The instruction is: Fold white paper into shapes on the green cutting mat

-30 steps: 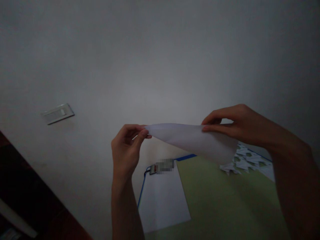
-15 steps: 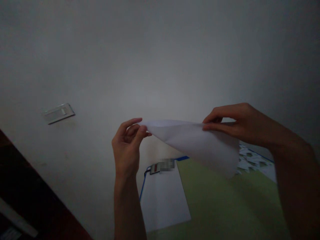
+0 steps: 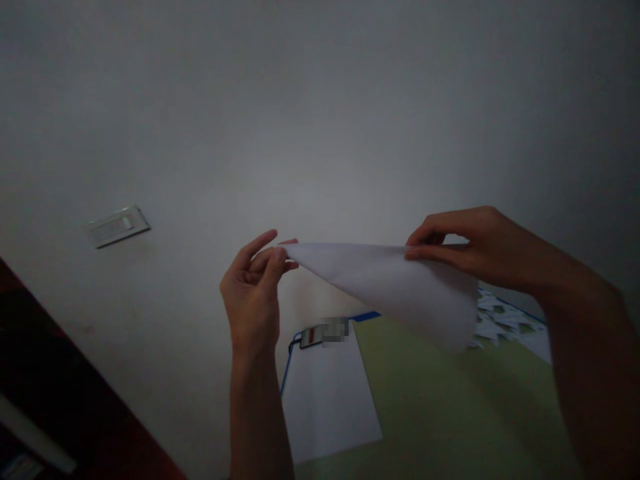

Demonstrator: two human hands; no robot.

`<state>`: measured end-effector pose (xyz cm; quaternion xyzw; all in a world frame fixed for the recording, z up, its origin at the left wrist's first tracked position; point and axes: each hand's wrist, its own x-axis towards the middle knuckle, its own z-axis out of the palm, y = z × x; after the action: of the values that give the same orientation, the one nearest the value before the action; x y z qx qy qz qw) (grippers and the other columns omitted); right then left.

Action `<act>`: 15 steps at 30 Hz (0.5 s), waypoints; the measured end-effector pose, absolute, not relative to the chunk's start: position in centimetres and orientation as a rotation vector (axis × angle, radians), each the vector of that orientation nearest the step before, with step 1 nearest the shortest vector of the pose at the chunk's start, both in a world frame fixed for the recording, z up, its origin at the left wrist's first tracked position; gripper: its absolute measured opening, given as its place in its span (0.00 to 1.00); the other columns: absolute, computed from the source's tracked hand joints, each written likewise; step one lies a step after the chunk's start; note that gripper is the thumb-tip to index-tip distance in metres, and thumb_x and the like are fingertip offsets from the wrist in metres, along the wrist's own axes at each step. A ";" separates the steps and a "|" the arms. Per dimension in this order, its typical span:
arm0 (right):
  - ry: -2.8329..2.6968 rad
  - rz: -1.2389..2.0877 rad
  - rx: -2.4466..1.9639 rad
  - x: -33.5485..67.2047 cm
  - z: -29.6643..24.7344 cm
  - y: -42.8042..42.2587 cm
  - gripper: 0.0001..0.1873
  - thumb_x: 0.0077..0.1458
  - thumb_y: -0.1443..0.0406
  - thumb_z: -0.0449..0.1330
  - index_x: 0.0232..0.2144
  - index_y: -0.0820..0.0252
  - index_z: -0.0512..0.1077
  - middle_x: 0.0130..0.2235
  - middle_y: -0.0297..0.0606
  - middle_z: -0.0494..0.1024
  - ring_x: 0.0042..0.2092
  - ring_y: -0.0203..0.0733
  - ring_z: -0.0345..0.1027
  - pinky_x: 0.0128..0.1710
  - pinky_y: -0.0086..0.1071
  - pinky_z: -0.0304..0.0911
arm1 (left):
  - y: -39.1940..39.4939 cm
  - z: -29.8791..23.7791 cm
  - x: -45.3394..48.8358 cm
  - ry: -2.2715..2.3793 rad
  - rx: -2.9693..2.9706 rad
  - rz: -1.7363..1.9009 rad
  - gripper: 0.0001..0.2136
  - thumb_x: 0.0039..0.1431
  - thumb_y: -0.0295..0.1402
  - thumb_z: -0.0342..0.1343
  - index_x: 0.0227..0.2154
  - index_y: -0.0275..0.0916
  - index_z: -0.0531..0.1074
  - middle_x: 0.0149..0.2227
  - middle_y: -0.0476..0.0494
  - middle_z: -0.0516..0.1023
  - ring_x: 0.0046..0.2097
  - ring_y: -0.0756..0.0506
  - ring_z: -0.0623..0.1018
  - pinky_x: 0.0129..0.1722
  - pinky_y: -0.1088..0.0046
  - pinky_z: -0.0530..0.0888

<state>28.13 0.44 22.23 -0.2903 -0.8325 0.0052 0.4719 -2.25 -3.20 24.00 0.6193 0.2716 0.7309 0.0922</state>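
A sheet of white paper (image 3: 395,283) is held up above the table, rolled or folded over along its top edge and narrowing to a point at the left. My left hand (image 3: 253,293) pinches that pointed end between thumb and fingers, the index finger raised off it. My right hand (image 3: 467,250) grips the upper edge farther right, thumb in front. Below its grip the paper's lower right part hangs loose.
On the green, blue-edged table (image 3: 420,413) lie flat white paper (image 3: 330,400), a phone-like device (image 3: 311,337) partly blurred out, and several folded white paper pieces (image 3: 500,320). A switch plate (image 3: 120,227) is on the wall. Dark furniture (image 3: 60,373) stands at lower left.
My left fingers have shifted slightly at the paper's tip, the index finger lifting. The upper edge now looks straighter and the point sharper. My right hand has hardly moved.
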 end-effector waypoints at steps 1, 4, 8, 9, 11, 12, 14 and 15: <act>-2.039 0.013 -0.712 28.1 22.2 0.4 0.18 0.60 0.48 0.60 0.36 0.52 0.81 0.37 0.38 0.83 0.37 0.46 0.76 0.38 0.37 0.68 | -3.2 24.0 -2.2 0.802 1.834 2.175 0.18 0.55 0.37 0.68 0.47 0.39 0.77 0.41 0.40 0.84 0.42 0.44 0.83 0.42 0.67 0.80; -2.039 0.012 -0.711 28.1 22.2 0.4 0.18 0.60 0.48 0.59 0.36 0.52 0.81 0.37 0.38 0.83 0.37 0.46 0.76 0.38 0.38 0.68 | -3.2 24.0 -2.0 0.793 1.811 2.185 0.16 0.55 0.37 0.68 0.46 0.39 0.77 0.41 0.40 0.84 0.42 0.45 0.83 0.41 0.69 0.80; -2.040 0.010 -0.716 28.0 22.3 0.3 0.19 0.60 0.47 0.59 0.35 0.52 0.81 0.37 0.39 0.83 0.37 0.46 0.76 0.37 0.37 0.68 | -3.3 24.1 -2.0 0.793 1.784 2.187 0.15 0.55 0.37 0.68 0.44 0.40 0.78 0.43 0.40 0.84 0.42 0.45 0.83 0.40 0.69 0.80; -2.041 0.012 -0.717 28.0 22.3 0.3 0.19 0.60 0.47 0.59 0.35 0.53 0.81 0.37 0.39 0.83 0.37 0.46 0.76 0.37 0.37 0.68 | -3.3 24.1 -2.0 0.791 1.777 2.187 0.14 0.55 0.37 0.68 0.44 0.41 0.78 0.43 0.40 0.84 0.42 0.45 0.83 0.40 0.68 0.80; -2.043 0.021 -0.713 27.9 22.3 0.4 0.19 0.60 0.48 0.59 0.35 0.53 0.81 0.37 0.38 0.83 0.37 0.46 0.76 0.37 0.37 0.68 | -3.2 24.2 -1.9 0.789 1.760 2.187 0.14 0.55 0.38 0.68 0.43 0.41 0.78 0.43 0.40 0.84 0.42 0.45 0.83 0.40 0.68 0.80; -2.045 0.027 -0.710 27.9 22.3 0.4 0.18 0.60 0.48 0.59 0.36 0.53 0.81 0.37 0.38 0.83 0.37 0.45 0.76 0.37 0.37 0.68 | -3.2 24.2 -1.9 0.790 1.750 2.190 0.14 0.55 0.38 0.68 0.43 0.41 0.78 0.43 0.40 0.84 0.42 0.45 0.83 0.40 0.68 0.80; -2.048 0.035 -0.703 27.9 22.3 0.4 0.18 0.60 0.48 0.60 0.36 0.53 0.81 0.37 0.38 0.83 0.37 0.45 0.76 0.37 0.36 0.68 | -3.2 24.2 -1.9 0.784 1.736 2.202 0.14 0.55 0.39 0.67 0.42 0.41 0.78 0.43 0.40 0.84 0.42 0.45 0.83 0.40 0.68 0.80; -2.049 0.035 -0.701 27.9 22.3 0.4 0.18 0.59 0.48 0.60 0.36 0.53 0.81 0.37 0.38 0.83 0.37 0.44 0.76 0.37 0.36 0.67 | -3.1 24.2 -1.9 0.776 1.731 2.209 0.13 0.55 0.39 0.67 0.42 0.41 0.77 0.43 0.41 0.84 0.42 0.45 0.82 0.40 0.68 0.79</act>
<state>27.93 0.40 22.33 -0.2860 -0.8357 0.0143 0.4686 -1.91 -3.12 24.22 0.5906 0.2648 0.7536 0.1149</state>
